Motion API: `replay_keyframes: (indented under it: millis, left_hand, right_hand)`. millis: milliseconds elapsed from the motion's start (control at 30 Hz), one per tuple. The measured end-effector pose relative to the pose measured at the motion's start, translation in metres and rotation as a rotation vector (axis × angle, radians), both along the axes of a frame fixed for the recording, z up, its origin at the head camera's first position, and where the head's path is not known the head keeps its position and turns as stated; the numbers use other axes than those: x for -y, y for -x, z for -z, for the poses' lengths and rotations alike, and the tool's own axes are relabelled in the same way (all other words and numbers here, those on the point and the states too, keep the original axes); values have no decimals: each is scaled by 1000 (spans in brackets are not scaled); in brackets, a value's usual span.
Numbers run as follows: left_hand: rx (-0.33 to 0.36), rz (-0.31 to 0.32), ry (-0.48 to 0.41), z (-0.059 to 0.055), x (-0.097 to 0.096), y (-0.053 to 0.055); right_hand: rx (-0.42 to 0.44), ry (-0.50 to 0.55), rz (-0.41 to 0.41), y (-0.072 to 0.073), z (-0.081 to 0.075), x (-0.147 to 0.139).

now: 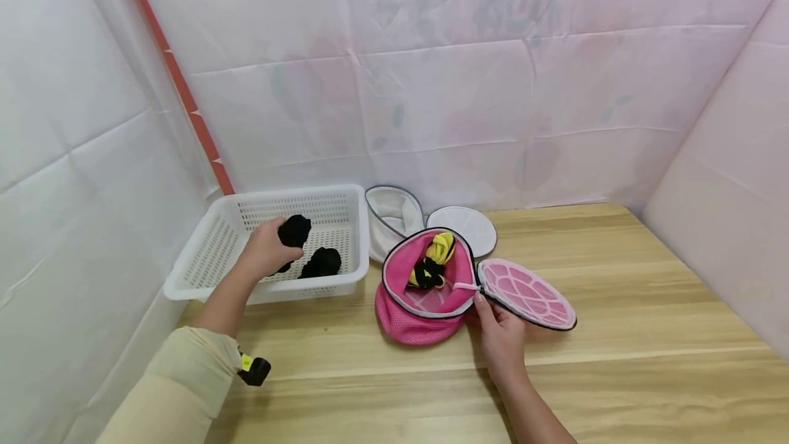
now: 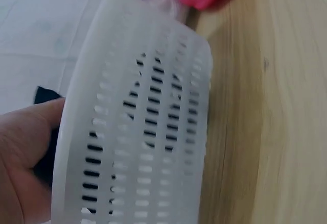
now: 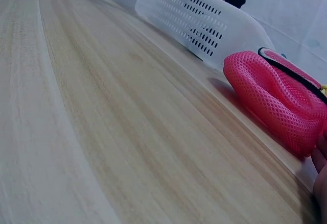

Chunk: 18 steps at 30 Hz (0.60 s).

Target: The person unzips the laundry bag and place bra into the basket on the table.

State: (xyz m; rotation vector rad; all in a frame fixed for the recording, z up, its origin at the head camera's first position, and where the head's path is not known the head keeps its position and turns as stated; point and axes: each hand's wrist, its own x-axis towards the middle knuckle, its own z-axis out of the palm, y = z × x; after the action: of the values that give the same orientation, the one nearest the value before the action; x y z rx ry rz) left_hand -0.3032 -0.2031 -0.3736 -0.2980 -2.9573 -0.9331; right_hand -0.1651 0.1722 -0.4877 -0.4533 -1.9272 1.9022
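Note:
My left hand (image 1: 266, 249) grips a black bundled cloth (image 1: 295, 230), perhaps rolled socks, inside the white plastic basket (image 1: 364, 238). A second black bundle (image 1: 323, 262) lies on the basket floor beside it. My right hand (image 1: 502, 338) pinches the rim of a pink mesh laundry bag (image 1: 419, 329) near the zipper, where its round lid (image 1: 530, 293) hangs open to the right. Within the bag sits a yellow and black bundled cloth (image 1: 434, 259). The left wrist view shows the left thumb (image 2: 30, 127) behind the basket wall, with the black cloth partly hidden.
Behind the pink bag stands a white mesh laundry bag (image 1: 383, 228), with its round white lid (image 1: 464, 226) laid open. All of this rests on a wooden table (image 1: 616, 362). White sheeting (image 1: 444, 101) encloses the back and both sides.

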Motion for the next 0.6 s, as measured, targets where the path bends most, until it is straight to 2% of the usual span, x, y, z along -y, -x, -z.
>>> replay_keyframes:
  millis: [133, 467, 600]
  left_hand:
    - [-1, 57, 121, 2, 5, 6]
    - [155, 128, 270, 8, 5, 14]
    - [185, 140, 338, 12, 6, 17]
  right_hand:
    - [-18, 0, 1, 0, 1, 0]
    - [-24, -9, -1, -1, 1, 1]
    - [-18, -7, -3, -1, 1, 1]
